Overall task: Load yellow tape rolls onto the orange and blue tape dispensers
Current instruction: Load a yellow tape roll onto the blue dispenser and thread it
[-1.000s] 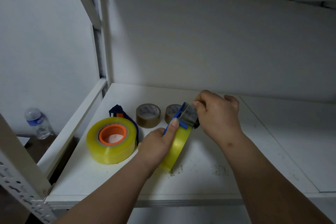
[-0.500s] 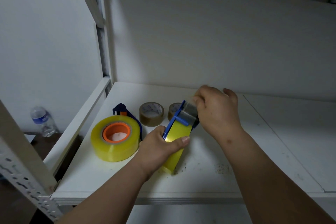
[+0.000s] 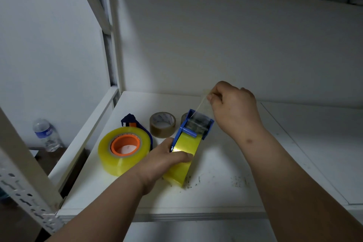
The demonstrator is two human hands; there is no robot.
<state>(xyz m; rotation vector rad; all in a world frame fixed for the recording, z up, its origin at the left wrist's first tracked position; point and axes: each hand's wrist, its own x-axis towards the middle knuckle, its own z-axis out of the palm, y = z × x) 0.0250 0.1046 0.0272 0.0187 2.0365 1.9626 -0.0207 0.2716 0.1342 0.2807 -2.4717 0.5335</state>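
Head view, centre frame: left hand (image 3: 167, 161) gripping the yellow tape roll (image 3: 183, 160) seated in the blue dispenser (image 3: 193, 126), standing on edge on the white shelf (image 3: 225, 198); right hand (image 3: 234, 107) up and right of it, pinching the tape end (image 3: 201, 103) drawn out past the dispenser's front. Threading step apparently under way, next calling for laying that strip down at the cutter edge. Left of centre: second yellow roll (image 3: 122, 150) lying flat on an orange-cored dispenser (image 3: 125, 144), seemingly loaded already.
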